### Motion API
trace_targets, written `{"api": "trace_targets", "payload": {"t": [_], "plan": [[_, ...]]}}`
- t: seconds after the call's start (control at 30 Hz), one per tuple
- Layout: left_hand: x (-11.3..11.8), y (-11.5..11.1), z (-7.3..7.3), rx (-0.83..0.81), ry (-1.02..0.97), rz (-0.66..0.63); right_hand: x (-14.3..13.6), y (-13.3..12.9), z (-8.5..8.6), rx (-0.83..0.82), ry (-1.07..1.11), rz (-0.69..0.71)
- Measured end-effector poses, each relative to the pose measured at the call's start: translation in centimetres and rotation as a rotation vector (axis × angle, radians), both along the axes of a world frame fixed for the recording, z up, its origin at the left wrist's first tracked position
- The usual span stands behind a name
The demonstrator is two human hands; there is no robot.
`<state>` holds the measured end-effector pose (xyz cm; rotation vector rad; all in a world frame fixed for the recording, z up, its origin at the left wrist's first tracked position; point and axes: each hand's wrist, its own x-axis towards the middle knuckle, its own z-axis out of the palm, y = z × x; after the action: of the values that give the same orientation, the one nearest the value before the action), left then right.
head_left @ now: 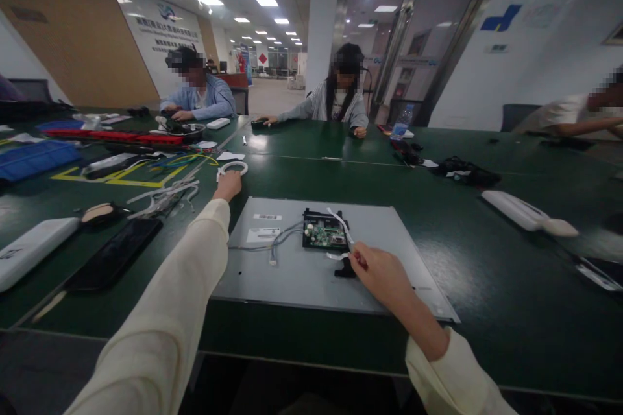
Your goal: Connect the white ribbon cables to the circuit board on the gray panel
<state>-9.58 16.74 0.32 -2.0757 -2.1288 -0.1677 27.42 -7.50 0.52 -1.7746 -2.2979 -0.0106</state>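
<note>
A flat grey metal panel (302, 288) lies on the table in front of me. On it sits a green circuit board (324, 235) in a black frame, with grey cables (287, 233) running to the left. My left hand (228, 185), past the panel's far left corner, is closed on a roll of white tape (239, 168). Low over the panel, my right hand (382, 270) pinches a short white strip (337, 257) beside a small black piece (344, 268). Another white strip (341, 224) slants across the right side of the board's frame.
To the left lie a black phone (117, 254), a white box-shaped device (36, 249), tangled white strips (165, 198) and a blue tray (39, 159). A white device (516, 209) and a black cloth-like bundle (464, 172) lie right. A bottle (402, 123) stands across the table; several people sit around it.
</note>
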Motion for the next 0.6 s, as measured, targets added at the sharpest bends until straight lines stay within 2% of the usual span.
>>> {"api": "trace_targets", "payload": {"t": [0.17,0.33,0.47,0.53,0.6], "plan": [[0.6,-0.6,0.1,-0.002,-0.004,-0.09,-0.4,-0.1,0.1,0.01,0.031,0.005],[1.6,-2.3,0.6,-0.035,-0.045,-0.223,-0.5,-0.2,0.1,0.046,0.097,0.018],[3.0,-5.2,2.5,0.007,-0.262,-0.356,-1.1,0.0,1.5,0.074,0.283,0.084],[4.3,-7.8,4.1,-0.005,-0.456,-0.426,-2.0,0.6,2.7,0.082,0.454,0.166],[6.2,-10.7,5.6,-0.091,-0.687,-0.534,-3.5,1.8,3.8,0.1,0.64,0.259]]}}
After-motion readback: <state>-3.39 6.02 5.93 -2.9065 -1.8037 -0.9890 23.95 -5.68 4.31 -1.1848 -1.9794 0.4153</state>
